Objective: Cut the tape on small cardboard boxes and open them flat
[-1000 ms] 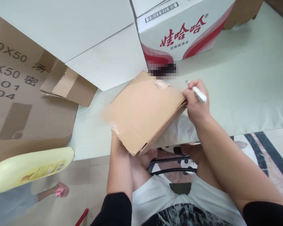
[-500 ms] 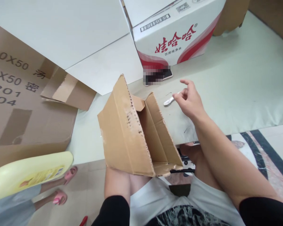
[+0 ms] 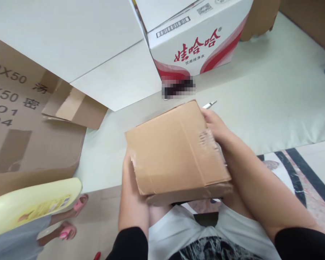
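Note:
I hold a small brown cardboard box (image 3: 176,151) over my lap, its taped side facing up. My left hand (image 3: 129,164) grips its left edge, fingers mostly hidden behind the cardboard. My right hand (image 3: 215,124) presses against its right side near the torn tape, fingers curled round the edge. A small white utility knife (image 3: 209,104) lies on the pale green mat (image 3: 273,104) just beyond the box, free of either hand.
A white and red drinks carton (image 3: 195,39) stands behind. Large white boxes (image 3: 70,39) and flattened brown cardboard (image 3: 29,126) lie at left. Another person with a yellow jug (image 3: 29,206) and pink slippers (image 3: 70,220) stands at lower left.
My right hand put the knife down on the mat and came back to the box. The box went from tilted, to open side up, to closed side up.

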The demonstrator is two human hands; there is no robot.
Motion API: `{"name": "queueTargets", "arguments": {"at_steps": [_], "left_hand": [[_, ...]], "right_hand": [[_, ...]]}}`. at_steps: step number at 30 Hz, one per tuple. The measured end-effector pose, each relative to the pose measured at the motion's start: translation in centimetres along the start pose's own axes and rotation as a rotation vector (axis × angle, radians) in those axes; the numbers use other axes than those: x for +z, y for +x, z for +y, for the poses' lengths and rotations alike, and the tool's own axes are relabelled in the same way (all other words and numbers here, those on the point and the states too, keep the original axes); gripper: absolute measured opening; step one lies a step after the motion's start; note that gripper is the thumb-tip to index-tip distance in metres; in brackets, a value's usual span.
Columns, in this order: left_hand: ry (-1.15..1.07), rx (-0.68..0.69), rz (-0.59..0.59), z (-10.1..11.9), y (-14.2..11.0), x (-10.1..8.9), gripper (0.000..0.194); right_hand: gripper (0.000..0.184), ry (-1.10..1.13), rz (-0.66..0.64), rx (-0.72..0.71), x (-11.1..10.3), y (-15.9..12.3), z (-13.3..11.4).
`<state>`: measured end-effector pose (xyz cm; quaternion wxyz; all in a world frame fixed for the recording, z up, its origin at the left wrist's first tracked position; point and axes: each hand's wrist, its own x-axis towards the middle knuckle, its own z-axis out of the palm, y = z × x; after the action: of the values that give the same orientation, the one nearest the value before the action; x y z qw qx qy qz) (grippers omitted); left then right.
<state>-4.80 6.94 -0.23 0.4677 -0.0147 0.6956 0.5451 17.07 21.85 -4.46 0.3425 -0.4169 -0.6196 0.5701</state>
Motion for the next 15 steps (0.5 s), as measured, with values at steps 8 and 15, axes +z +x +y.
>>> {"name": "queueTargets", "arguments": {"at_steps": [8, 15], "left_hand": [[-0.202, 0.195, -0.122, 2.9, 5.2, 1.1, 0.027], [-0.352, 0.359, -0.252, 4.6, 10.5, 1.4, 0.014]], "right_hand": [[0.049, 0.543, 0.123, 0.274, -1.7, 0.3, -0.4], [0.075, 0.523, -0.073, 0.055, -0.1, -0.5, -0.5]]}}
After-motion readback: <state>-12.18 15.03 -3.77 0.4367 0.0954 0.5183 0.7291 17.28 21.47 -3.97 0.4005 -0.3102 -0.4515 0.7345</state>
